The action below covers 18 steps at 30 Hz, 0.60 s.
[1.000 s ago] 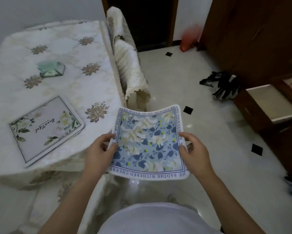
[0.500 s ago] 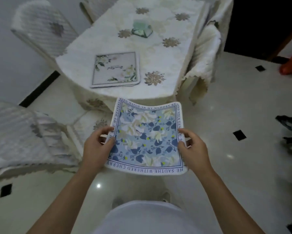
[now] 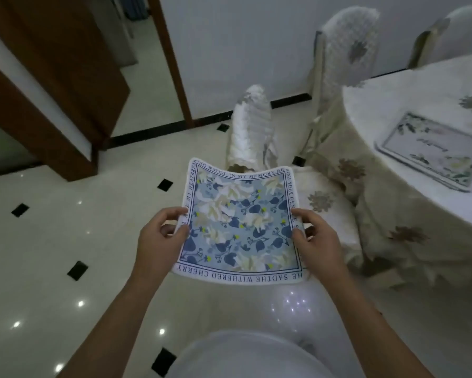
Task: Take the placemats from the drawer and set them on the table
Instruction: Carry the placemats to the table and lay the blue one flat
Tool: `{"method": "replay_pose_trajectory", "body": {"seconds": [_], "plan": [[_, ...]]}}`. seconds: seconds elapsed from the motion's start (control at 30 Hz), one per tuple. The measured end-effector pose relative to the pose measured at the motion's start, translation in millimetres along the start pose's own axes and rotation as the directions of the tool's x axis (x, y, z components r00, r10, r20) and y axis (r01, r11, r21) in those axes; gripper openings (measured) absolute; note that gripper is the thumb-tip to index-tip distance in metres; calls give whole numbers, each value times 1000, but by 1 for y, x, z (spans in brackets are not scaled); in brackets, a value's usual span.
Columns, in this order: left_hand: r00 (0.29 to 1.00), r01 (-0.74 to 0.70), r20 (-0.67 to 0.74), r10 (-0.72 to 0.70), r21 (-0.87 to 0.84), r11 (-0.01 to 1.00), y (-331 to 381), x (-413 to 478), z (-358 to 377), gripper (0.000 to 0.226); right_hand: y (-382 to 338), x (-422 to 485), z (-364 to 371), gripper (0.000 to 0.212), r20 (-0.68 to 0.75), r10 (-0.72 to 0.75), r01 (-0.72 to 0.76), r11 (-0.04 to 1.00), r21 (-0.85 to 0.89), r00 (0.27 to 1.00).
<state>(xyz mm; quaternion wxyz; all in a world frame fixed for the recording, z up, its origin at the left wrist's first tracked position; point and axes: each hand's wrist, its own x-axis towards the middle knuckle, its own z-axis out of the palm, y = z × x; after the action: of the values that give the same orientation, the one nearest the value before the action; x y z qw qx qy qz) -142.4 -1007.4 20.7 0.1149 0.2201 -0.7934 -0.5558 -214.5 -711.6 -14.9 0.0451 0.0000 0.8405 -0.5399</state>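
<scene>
The view has swung round. The bench [image 3: 379, 110], straight ahead half a second ago, now sits at the right, with its pale placemat [image 3: 431, 151] close to the frame's edge. The blue placemat [image 3: 237, 222] no longer hangs before the bench's near edge. It is now off the bench's rounded corner, in front of a covered chair [image 3: 252, 126]. The green object and the open drawer have dropped out of view. A doorway [image 3: 145, 85] and a brown wooden panel [image 3: 52, 85] have come in at left.

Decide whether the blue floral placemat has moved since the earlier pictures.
Yes. Gripped by left hand and right hand, the blue placemat has travelled round the table, which lay on its left and now lies on its right.
</scene>
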Motion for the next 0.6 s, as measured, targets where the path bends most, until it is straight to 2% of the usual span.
{"method": "replay_pose_trajectory", "body": {"seconds": [0.13, 0.23, 0.4, 0.6], "plan": [[986, 88, -140, -89, -14, 996, -34, 8, -91, 29, -37, 5, 96, 38, 159, -69, 72, 997, -13, 985], [975, 118, -185, -119, -18, 993, -50, 24, -129, 30, -57, 14, 141, 38, 229, -123, 137, 989, -47, 966], [975, 82, -204, -83, -12, 997, -52, 84, -147, 29, -78, 59, 178, 38, 214, -149, 159, 987, -29, 965], [978, 96, -185, -94, 5, 995, -57, 180, -138, 28, -88, 146, 213, 38, 187, -109, 118, 992, -38, 976]]}}
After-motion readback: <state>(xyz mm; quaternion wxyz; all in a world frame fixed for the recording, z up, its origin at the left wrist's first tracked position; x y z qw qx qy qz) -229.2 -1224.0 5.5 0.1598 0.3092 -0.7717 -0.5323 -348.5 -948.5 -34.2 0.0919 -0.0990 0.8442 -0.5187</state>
